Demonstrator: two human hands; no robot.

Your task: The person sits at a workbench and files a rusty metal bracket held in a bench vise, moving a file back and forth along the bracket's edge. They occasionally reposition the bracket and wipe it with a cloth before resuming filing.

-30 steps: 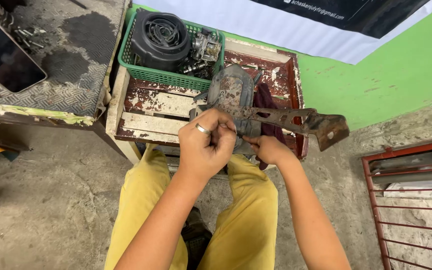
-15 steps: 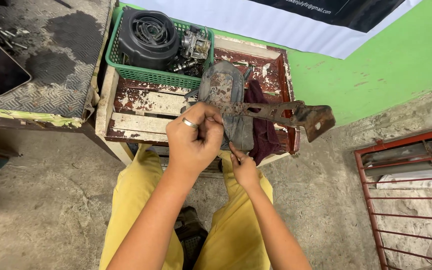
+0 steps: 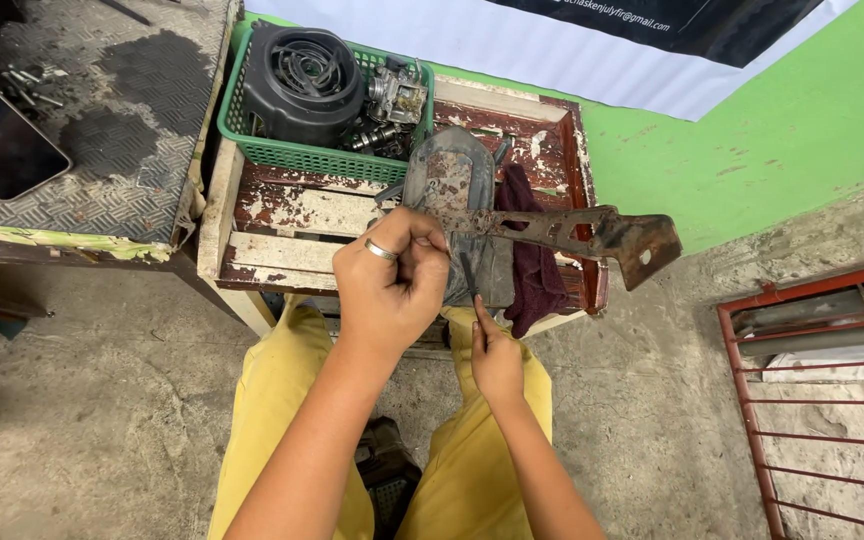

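My left hand [image 3: 392,285], with a ring on one finger, grips one end of a long rusty metal bracket [image 3: 592,235] and holds it level above a worn wooden crate table [image 3: 282,215]. The bracket's wide flat end points right. Under it lies a grey, dirty engine cover [image 3: 452,185]. My right hand [image 3: 492,355] is lower, near my lap, fingers pinched on a thin dark tool [image 3: 469,285] that points up toward the bracket. A dark red rag [image 3: 537,275] hangs over the crate's right side.
A green plastic basket [image 3: 292,155] at the crate's back holds a black round fan housing [image 3: 302,75] and a carburettor [image 3: 397,95]. A checker-plate bench [image 3: 102,140] with small bolts stands at left. A red metal grille [image 3: 822,400] lies at right on the concrete floor.
My right hand has dropped away from the bracket toward my lap. The left hand keeps hold of the bracket, which stays pointing right.
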